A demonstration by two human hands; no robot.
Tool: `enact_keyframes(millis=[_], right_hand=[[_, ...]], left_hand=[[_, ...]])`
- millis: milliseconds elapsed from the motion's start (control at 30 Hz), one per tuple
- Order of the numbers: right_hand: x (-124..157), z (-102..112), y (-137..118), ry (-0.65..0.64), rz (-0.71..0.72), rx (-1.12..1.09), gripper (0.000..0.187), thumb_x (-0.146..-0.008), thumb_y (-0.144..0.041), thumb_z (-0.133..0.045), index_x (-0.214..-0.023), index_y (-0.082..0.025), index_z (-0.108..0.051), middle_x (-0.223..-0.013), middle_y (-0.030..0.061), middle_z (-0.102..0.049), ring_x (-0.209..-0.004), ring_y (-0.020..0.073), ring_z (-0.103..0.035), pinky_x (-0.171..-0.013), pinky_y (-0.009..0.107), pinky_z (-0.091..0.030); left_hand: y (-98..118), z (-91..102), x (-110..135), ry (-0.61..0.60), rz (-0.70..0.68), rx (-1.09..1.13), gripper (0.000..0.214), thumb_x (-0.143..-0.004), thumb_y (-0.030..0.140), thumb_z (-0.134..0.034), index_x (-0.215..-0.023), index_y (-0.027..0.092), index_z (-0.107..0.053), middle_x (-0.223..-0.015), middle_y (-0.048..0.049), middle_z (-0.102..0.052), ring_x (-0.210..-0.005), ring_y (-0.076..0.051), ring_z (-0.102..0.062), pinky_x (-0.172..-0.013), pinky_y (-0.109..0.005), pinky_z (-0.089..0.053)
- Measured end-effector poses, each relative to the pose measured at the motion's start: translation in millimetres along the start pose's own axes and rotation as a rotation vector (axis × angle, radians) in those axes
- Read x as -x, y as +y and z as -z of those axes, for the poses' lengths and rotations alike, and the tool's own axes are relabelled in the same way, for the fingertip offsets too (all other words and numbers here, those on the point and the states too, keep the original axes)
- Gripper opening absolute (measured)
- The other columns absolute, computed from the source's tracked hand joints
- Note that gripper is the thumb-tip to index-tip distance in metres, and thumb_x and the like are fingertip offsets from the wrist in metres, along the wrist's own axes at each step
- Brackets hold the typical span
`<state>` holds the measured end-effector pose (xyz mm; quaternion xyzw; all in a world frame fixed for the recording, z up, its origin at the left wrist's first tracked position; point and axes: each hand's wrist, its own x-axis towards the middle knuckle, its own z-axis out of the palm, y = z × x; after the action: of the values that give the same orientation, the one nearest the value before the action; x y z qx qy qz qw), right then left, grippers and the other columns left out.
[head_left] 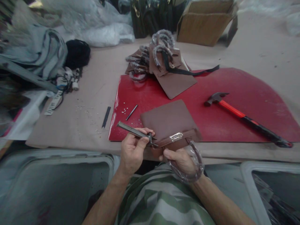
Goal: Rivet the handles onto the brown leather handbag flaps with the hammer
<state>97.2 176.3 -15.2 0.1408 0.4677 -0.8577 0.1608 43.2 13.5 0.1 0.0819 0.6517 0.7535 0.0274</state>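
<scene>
My left hand (133,150) is closed around a grey metal plier-like tool (133,129). Its long handle points up to the left, and its narrow jaws lie against the edge of a brown leather bag piece (167,118). A shiny metal clasp plate (176,137) sits on the near edge of this leather. With thumb on top, my right hand (184,159) grips the strip along that edge. A plastic-wrapped handle (199,159) loops around the right hand. The exact contact at the jaws is too small to make out.
The leather rests on a red board (222,122). A claw hammer (246,120) lies right, a thin metal rod (131,112) and a dark strip (106,117) left. Behind are stacked brown bag pieces (175,82) and a cardboard box (206,25). Bins (110,159) flank my lap.
</scene>
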Motion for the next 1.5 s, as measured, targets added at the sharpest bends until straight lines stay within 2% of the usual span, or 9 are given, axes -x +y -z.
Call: enact_keyframes(millis=[133,300,633,933,1300,1500], right_hand=[[2.4,1.8,-3.0,-0.039,-0.061,0.113,0.039,-0.069,-0.054,-0.077,-0.06,-0.017,-0.071,-0.061,0.0048,-0.064,-0.061,0.0164,-0.055,-0.065,0.03,-0.045],[2.2,4.3,-0.6,-0.035,-0.072,0.121,0.04,-0.07,-0.055,-0.077,-0.059,-0.017,-0.071,-0.062,0.005,-0.064,-0.061,0.0161,-0.055,-0.066,0.03,-0.045],[0.3,9.9,8.3,-0.021,-0.044,0.078,0.041,-0.068,-0.054,-0.079,-0.054,-0.016,-0.073,-0.066,0.0075,-0.066,-0.072,0.0186,-0.059,-0.07,0.03,-0.045],[3.0,13.0,13.7,-0.005,-0.044,0.034,0.042,-0.065,-0.057,-0.081,-0.052,-0.018,-0.073,-0.064,0.006,-0.067,-0.067,0.0177,-0.059,-0.07,0.03,-0.046],[0.0,9.2,4.4,0.012,-0.062,0.074,0.04,-0.064,-0.055,-0.08,-0.054,-0.018,-0.071,-0.062,0.0059,-0.066,-0.062,0.0168,-0.057,-0.064,0.03,-0.043],[0.8,6.1,3.9,0.014,-0.052,0.055,0.039,-0.064,-0.055,-0.08,-0.055,-0.017,-0.07,-0.059,0.005,-0.065,-0.06,0.0158,-0.057,-0.065,0.03,-0.042]], left_hand=[[-7.5,1.3,-4.2,0.057,0.076,0.028,0.021,-0.086,0.034,-0.07,-0.094,0.017,-0.062,-0.101,-0.0076,-0.071,-0.089,-0.02,-0.073,-0.083,-0.033,-0.059],[-17.1,5.9,-7.2,0.056,0.128,0.072,0.022,-0.086,0.034,-0.071,-0.097,0.017,-0.061,-0.102,-0.0072,-0.071,-0.087,-0.02,-0.073,-0.079,-0.034,-0.061],[-5.4,2.9,-10.0,0.013,0.137,0.022,0.022,-0.088,0.034,-0.067,-0.098,0.016,-0.06,-0.1,-0.0075,-0.072,-0.089,-0.02,-0.073,-0.083,-0.033,-0.059],[-10.2,0.1,-5.0,-0.001,0.13,0.05,0.017,-0.091,0.031,-0.064,-0.1,0.017,-0.059,-0.104,-0.0067,-0.07,-0.091,-0.019,-0.073,-0.084,-0.032,-0.059],[-18.3,-1.9,3.4,0.002,-0.075,0.092,0.008,-0.092,0.02,-0.062,-0.1,0.018,-0.061,-0.105,-0.0051,-0.069,-0.095,-0.02,-0.072,-0.087,-0.036,-0.059],[-19.9,0.9,9.7,-0.036,-0.233,-0.155,0.009,-0.092,0.018,-0.061,-0.101,0.018,-0.059,-0.109,-0.0083,-0.068,-0.102,-0.023,-0.07,-0.092,-0.04,-0.056]])
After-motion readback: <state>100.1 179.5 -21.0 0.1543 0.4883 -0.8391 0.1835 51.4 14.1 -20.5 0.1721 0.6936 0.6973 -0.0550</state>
